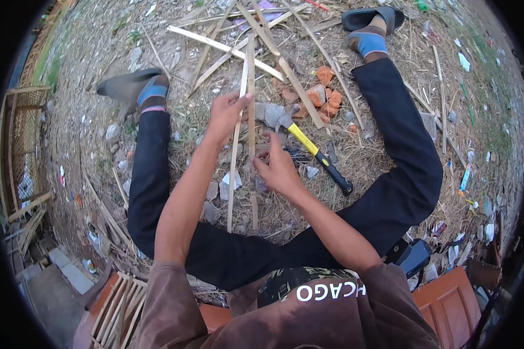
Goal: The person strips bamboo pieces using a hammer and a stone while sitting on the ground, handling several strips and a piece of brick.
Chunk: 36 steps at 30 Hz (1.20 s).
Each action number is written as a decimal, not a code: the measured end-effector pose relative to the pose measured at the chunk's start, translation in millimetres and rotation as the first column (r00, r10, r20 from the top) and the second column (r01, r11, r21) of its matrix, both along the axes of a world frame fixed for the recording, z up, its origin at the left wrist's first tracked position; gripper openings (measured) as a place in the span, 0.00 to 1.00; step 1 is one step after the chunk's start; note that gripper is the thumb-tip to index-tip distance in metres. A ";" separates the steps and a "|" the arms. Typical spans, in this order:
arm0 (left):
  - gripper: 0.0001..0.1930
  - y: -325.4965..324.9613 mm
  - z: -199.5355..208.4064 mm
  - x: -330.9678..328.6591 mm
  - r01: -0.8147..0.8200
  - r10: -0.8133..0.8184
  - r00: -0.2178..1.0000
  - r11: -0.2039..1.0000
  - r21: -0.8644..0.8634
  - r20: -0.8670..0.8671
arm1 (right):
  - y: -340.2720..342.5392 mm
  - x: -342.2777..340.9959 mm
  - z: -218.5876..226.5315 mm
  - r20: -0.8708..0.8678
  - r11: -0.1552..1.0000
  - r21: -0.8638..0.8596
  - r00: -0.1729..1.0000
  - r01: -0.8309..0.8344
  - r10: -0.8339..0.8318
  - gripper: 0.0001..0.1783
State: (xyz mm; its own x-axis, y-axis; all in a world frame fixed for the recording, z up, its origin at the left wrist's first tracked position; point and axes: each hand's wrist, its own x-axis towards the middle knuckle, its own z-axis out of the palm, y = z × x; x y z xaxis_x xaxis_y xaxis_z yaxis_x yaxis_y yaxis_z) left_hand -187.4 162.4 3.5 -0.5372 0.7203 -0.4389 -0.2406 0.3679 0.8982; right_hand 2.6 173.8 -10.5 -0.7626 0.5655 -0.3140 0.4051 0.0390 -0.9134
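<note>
I sit on bare ground with my legs spread. My left hand (227, 113) grips two thin bamboo strips (236, 151) near their upper part; they run lengthwise toward me. My right hand (278, 166) pinches the right-hand strip (252, 192) lower down. A hammer (314, 151) with a yellow and black handle lies on the ground just right of my hands, its grey head beside my left hand.
More split bamboo strips (227, 49) lie crossed ahead of me, with broken orange brick pieces (323, 93) to their right. A woven bamboo frame (20, 139) stands at the far left. Orange wooden boards (448, 302) lie behind me, and litter dots the ground.
</note>
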 end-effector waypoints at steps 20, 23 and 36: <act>0.18 -11.4 67.6 -30.1 -0.313 0.275 0.946 0.915 0.254 0.173 | 71.4 7.6 100.1 -0.374 0.589 0.806 0.720 -0.059 0.584 0.18; 0.16 -16.1 88.1 -38.3 -0.318 0.316 0.947 0.909 0.271 0.050 | 108.8 14.5 168.3 -0.509 0.501 0.832 0.684 0.236 0.523 0.21; 0.16 -22.8 109.9 4.4 -0.204 0.345 0.774 0.930 0.306 -0.531 | 118.2 -26.8 196.6 -0.594 0.759 0.505 0.804 0.411 -0.040 0.21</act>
State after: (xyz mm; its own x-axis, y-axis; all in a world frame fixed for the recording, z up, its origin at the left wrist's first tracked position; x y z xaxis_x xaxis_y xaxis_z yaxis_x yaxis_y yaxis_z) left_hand -183.0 139.5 113.5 -0.8257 0.5413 0.1588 0.2766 0.1431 0.9503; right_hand -24.2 292.0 186.1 -0.5157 0.6642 0.5412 -0.0516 0.6065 -0.7934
